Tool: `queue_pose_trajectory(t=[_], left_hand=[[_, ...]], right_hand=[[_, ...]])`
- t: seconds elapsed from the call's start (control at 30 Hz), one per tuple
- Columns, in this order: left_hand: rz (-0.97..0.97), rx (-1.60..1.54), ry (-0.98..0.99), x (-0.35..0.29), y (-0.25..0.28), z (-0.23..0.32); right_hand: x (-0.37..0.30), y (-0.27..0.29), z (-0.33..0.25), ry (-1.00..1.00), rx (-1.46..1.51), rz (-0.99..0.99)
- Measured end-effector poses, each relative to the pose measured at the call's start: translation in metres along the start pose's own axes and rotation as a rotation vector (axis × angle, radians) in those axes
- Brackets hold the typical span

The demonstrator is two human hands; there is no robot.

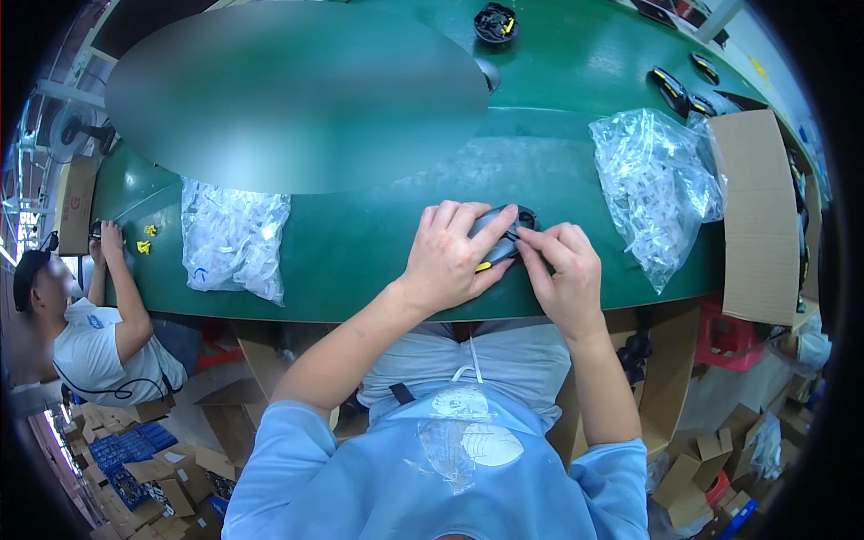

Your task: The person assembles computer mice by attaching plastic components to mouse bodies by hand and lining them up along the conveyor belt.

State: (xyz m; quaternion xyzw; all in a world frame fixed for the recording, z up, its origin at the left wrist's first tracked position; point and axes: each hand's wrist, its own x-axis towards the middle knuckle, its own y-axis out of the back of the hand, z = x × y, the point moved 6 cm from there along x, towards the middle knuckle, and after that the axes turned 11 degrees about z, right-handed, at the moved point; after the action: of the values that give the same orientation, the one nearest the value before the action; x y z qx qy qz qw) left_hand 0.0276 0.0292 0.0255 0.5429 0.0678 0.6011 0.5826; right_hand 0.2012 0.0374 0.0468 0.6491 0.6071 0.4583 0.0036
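Observation:
A rounded grey and black plastic shell [529,218] with a yellow strip along one side rests near the front edge of the green table. My left hand [447,259] is closed over it from the left, fingers across its top and thumb along its lower side. At the shell's right end, my right hand [570,277] has thumb and index finger pinched together against it. Whatever small part lies between those fingertips is too small to tell. My left hand hides much of the shell.
Clear bags of small translucent parts lie left [236,238] and right [655,184]. A cardboard box [754,216] stands right, near several dark shells [670,90]. A black bowl-like piece [496,23] sits far back. A co-worker [108,333] works at left. Blur covers the far left tabletop.

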Motion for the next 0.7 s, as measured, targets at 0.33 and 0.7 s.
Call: queue_pose_trajectory(t=[0.33,0.7], left_hand=[[0.028,0.004,-0.046,0.007,0.003,-0.021],[0.005,-0.14,-0.02,0.009,-0.008,-0.009]], right_hand=[[-0.012,-0.014,0.001,-0.024,0.135,-0.12],[0.005,-0.003,0.016,-0.183,0.205,-0.033]])
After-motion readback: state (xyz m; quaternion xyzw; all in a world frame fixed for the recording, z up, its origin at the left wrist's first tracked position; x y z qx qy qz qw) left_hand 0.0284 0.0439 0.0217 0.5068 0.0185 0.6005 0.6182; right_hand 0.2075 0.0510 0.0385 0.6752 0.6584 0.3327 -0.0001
